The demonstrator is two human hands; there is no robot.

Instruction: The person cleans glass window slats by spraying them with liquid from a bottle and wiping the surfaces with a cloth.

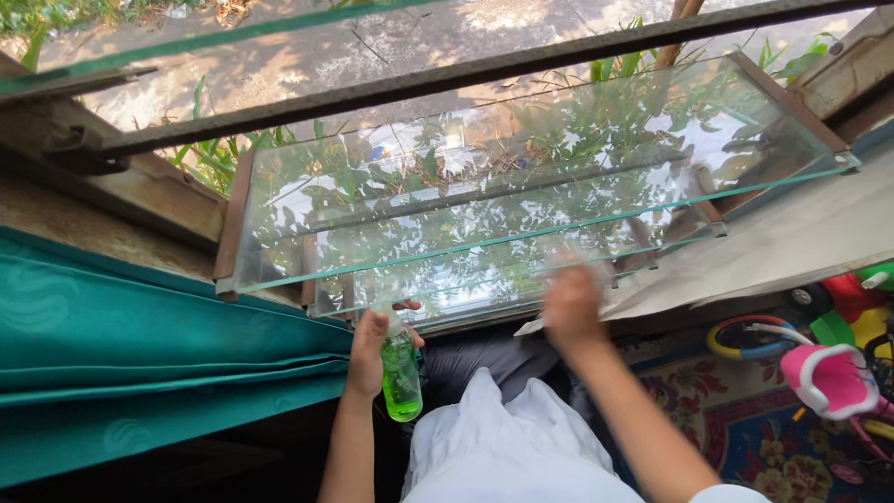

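Observation:
My left hand (pixel 366 352) grips a small clear spray bottle (pixel 401 382) of green liquid, held upright just below the lowest glass pane. Tilted glass louvre panes (pixel 521 158) fill the window in front of me and reflect leaves. My right hand (pixel 570 303) is blurred with motion against the lower pane (pixel 466 247). A pale smear shows at its fingertips, and I cannot make out whether it holds something. My white garment (pixel 503 447) is at the bottom middle.
A teal curtain (pixel 112 345) is bunched at the left. A grey sheet (pixel 792 242) lies on the sill at the right. Below it are colourful toys with a pink seat (pixel 832 377) on a patterned carpet (pixel 745 428). Plants grow outside.

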